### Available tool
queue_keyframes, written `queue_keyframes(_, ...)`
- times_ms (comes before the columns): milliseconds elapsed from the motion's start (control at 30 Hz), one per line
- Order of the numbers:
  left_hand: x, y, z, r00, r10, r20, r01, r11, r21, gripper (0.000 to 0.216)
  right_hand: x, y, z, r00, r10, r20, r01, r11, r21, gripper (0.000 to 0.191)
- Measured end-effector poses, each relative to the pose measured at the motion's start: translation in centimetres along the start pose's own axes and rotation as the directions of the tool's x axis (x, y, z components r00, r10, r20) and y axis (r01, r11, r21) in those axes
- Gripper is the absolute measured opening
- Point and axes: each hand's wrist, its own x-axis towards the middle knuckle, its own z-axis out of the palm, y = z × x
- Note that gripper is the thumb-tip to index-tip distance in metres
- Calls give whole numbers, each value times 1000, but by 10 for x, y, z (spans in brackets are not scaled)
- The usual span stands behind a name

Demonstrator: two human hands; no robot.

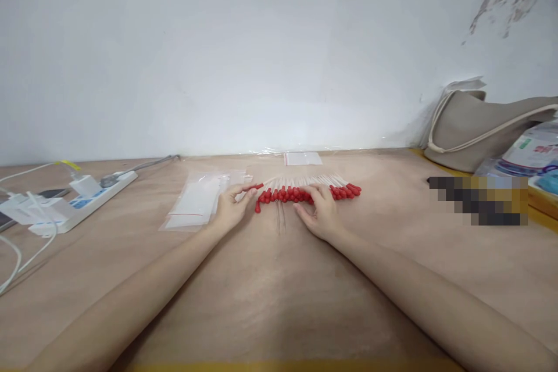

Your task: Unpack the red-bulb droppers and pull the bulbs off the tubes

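Note:
A row of thin white sticks with red, bulb-shaped heads point(283, 193) lies across the middle of the table, heads toward me and pale stems toward the wall. At the row's left end, my left hand point(234, 204) is closed in a pinch, with one red-headed stick point(258, 186) showing at its fingertips. My right hand point(321, 212) rests over the right-middle part of the row. Its fingers lie on the red heads and its thumb is spread apart below them, so some heads are hidden. Two thin dark lines run toward me from below the row.
Clear plastic bags point(187, 200) lie left of the row, and another small bag point(303, 158) is near the wall. A white power strip point(96, 200) with chargers and cables occupies the left. At right are a grey bag point(483, 128) and a pixelated dark item point(483, 200).

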Motion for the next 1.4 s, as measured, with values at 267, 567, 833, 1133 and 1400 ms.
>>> queue_keyframes(267, -28, 4, -16, 949, 261, 175, -261, 965, -25, 15, -4, -8, 1, 956, -243, 165, 268, 951, -153, 43)
queue_keyframes(567, -30, 16, -10, 905, 326, 272, -349, 936, 40, 15, -5, -9, 5, 928, -260, 267, 310, 937, -163, 23)
queue_keyframes(833, -34, 31, 5, 856, 335, 393, -445, 865, 231, 18, -4, -14, 0, 899, -274, 342, 328, 938, -111, 25)
queue_keyframes(1133, -35, 33, 8, 828, 333, 451, -487, 825, 286, 22, -3, -16, 1, 883, -293, 367, 344, 935, -82, 34)
queue_keyframes(1400, -39, 37, 4, 776, 342, 530, -542, 792, 282, 25, -4, -16, -2, 856, -401, 325, 435, 900, -36, 29)
